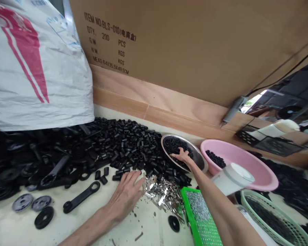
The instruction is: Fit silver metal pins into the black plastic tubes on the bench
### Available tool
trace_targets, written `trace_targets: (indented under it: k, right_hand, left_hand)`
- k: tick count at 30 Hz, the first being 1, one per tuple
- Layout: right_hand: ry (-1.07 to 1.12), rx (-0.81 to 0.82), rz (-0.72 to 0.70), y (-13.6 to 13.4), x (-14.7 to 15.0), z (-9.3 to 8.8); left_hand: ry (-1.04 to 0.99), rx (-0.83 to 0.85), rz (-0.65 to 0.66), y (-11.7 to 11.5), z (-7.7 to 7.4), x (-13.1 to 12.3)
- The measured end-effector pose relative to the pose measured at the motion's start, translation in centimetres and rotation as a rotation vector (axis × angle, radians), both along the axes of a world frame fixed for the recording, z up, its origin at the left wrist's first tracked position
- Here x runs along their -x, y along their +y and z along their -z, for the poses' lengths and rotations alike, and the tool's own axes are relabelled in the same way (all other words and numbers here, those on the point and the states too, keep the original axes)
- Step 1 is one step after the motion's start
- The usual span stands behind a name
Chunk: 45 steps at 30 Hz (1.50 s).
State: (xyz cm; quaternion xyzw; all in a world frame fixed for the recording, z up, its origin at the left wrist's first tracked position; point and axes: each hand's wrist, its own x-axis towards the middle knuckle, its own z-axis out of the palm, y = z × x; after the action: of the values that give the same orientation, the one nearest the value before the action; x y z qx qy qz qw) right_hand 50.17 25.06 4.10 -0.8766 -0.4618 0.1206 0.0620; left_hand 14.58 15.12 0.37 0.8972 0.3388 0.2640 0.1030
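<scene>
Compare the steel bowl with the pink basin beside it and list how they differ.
The steel bowl is shiny metal; the pink basin is plastic. The steel bowl is smaller and tilted; the pink basin is wider and sits flatter. The right hand rests in the steel bowl; the pink basin has no hand in it. Both are round and hold small black parts.

Two hands at work, left hand [125, 196] and right hand [182, 156]. On the tabletop: one steel bowl [164, 142], one pink basin [246, 164], one green tray [187, 202], one pale basket [277, 211], two grey discs [22, 202] by the left edge, two loose black discs [44, 217], one black lever [81, 201] (black sleeves [128, 140] and silver clips [164, 194] are heaped past counting).
</scene>
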Motion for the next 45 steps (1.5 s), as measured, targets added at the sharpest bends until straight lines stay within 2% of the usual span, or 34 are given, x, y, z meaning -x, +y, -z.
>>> trace_targets:
  k: [3,6,8,9,12,15,18,22,26,28,30,32,34,37,39,41,45]
  right_hand:
    - [0.024,0.02,0.024,0.4,-0.7,0.2]
    - [0.032,0.029,0.02,0.6,-0.9,0.1]
    - [0.032,0.019,0.012,0.4,-0.8,0.1]
    - [0.032,0.009,0.005,0.2,-0.7,0.1]
    - [0.038,-0.01,-0.012,-0.3,-0.5,-0.1]
    - [0.04,-0.004,-0.004,-0.6,-0.2,-0.4]
    - [0.04,0.003,0.006,-0.8,0.1,-0.7]
    - [0.05,0.014,0.016,-0.7,0.5,-1.3]
    - [0.023,-0.043,0.015,-1.3,1.9,-4.2]
    - [-0.039,-0.148,-0.024,-2.9,3.5,-6.4]
    - [-0.103,-0.253,-0.116,-5.9,5.4,-8.2]
    - [-0.133,-0.275,-0.253,-9.8,6.9,-8.8]
    - [-0.138,-0.189,-0.355,-13.5,7.4,-7.8]
    - [-0.158,-0.064,-0.323,-16.3,6.1,-4.4]
    - [-0.15,-0.011,-0.304,-15.9,4.7,-2.1]
    - [-0.126,0.025,-0.31,-14.3,4.0,-0.4]
    - [-0.079,0.026,-0.367,-11.0,5.4,0.9]
  left_hand:
    - [-0.028,-0.048,0.096,1.3,-2.6,-2.7]
    - [0.037,-0.173,0.355,2.8,-4.0,-7.2]
    - [0.095,-0.193,0.51,3.9,-4.0,-10.3]
    - [0.125,-0.168,0.542,4.5,-3.9,-11.7]
    - [0.199,-0.041,0.473,6.9,-3.3,-14.2]
    - [0.256,0.037,0.355,9.2,-3.0,-14.3]
    - [0.301,0.074,0.273,10.4,-3.1,-12.9]
    - [0.34,0.112,0.241,10.0,-3.3,-10.9]
    - [0.325,0.14,0.25,9.4,-3.5,-9.8]
    - [0.295,0.131,0.226,9.0,-3.5,-10.0]
    - [0.276,0.127,0.205,8.6,-3.5,-10.6]
    - [0.278,0.135,0.195,8.1,-3.4,-11.4]
    - [0.29,0.147,0.19,7.9,-3.2,-12.1]
    - [0.295,0.153,0.181,8.0,-2.7,-12.7]
    - [0.293,0.153,0.185,8.2,-2.4,-12.9]
    - [0.29,0.148,0.201,8.1,-2.2,-12.9]
    - [0.28,0.123,0.239,7.2,-2.1,-12.1]
